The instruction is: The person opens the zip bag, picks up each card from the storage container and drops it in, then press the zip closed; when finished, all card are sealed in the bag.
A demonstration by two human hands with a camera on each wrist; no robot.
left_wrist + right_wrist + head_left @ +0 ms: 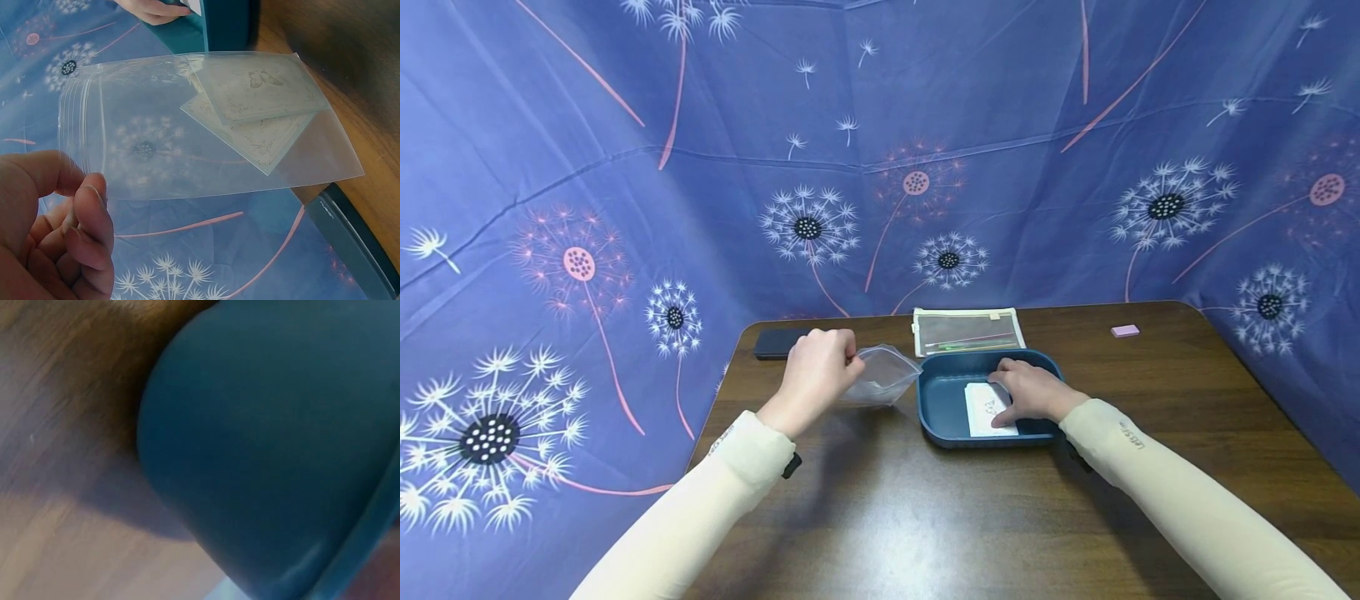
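Observation:
My left hand (816,371) pinches a clear zip bag (144,169) at its zip-ridged end, thumb against fingers. Two printed paper cards (269,94) lie overlapped inside, toward the bag's far end. In the head view the bag hangs just left of a dark teal bin (943,400). My right hand (1030,390) reaches into this bin and grips a stack of white cards (981,408), thumb at the near edge and fingers at the far edge. A line drawing shows on the top card. The right wrist view holds mostly the bin's outer wall (250,437), hiding the fingers.
Behind the bin lies a zip pouch (966,317) with a see-through front and thin sticks inside. A dark flat case (771,343) sits at the back left, a pink eraser-like block (1125,331) at the back right. Patterned blue cloth (1037,225) hangs behind the table.

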